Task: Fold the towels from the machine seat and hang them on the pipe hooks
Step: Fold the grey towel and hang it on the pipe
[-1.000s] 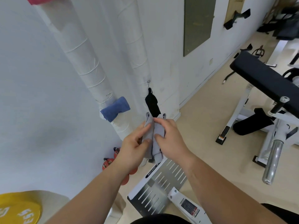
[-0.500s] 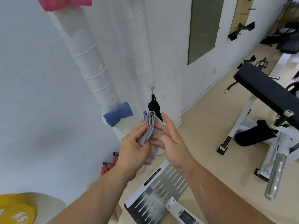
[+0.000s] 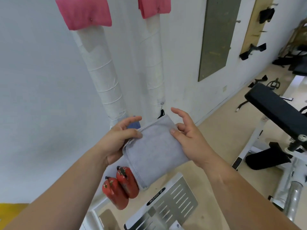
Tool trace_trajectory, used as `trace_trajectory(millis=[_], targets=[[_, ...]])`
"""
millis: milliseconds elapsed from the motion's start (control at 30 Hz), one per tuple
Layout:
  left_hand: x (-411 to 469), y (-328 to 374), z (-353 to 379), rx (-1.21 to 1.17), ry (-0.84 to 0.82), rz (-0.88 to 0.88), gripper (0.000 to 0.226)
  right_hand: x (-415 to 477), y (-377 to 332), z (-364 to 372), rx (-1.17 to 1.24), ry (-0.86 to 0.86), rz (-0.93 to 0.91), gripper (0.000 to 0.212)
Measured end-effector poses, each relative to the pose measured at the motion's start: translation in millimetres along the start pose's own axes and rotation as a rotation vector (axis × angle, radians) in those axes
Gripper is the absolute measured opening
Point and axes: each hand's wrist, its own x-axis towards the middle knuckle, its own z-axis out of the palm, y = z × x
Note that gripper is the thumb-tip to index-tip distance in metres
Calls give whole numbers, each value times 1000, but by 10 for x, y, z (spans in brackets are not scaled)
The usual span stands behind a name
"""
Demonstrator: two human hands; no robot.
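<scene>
— What's changed?
— Grey towel (image 3: pixel 156 151), bunched upright before, now lies flat. Left hand (image 3: pixel 114 141) pinches its edge; right hand (image 3: pixel 189 140) presses a thumb on it, fingers spread.
— Around the towel?
— Pipe hook (image 3: pixel 162 103) just beyond, red canisters (image 3: pixel 123 185) below.

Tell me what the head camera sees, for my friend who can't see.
Two hands hold a folded grey towel before two white pipes: the left hand grips one edge, the right hand rests its thumb on the other, fingers spread. Higher on the pipes hang pink towels.
</scene>
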Motion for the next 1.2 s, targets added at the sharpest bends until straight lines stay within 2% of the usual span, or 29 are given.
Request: trace_trajectory(millis=[67,133,233,367,467,600,633,700,767,900,1033,1133,1200], targets=[[-13,-103,-70,-82,3,-50,77,84,11,39,6,119,20,45],[-26,-198,-83,-118,-10,-19,80,183,28,61,0,200,27,34],[35,-242,-84,-181,172,87,87,338,-23,133,-82,238,33,23],[72,-69,-121,-144,302,280,59,516,-213,285,-83,146,70,29],[100,103,-273,-28,373,363,35,648,-313,411,-58,-17,94,33],[168,318,-584,82,321,403,27,899,-486,633,-110,1,44,57],[168,380,-694,100,264,404,30,970,-548,702,-133,5,31,64],[184,510,-938,235,181,402,63,1106,-685,835,-223,-12,-6,77],[208,661,-1145,417,181,415,82,1230,-824,948,-347,-31,-38,86],[244,984,-1458,700,278,547,88,1473,-1103,1176,-537,-59,-115,95],[271,1292,-1712,897,366,627,78,1706,-1378,1384,-780,-60,-156,88],[301,1526,-1876,1008,365,668,53,1871,-1563,1514,-956,-74,-214,76],[312,1682,-1973,1052,354,678,36,1963,-1689,1586,-1044,-83,-272,58]])
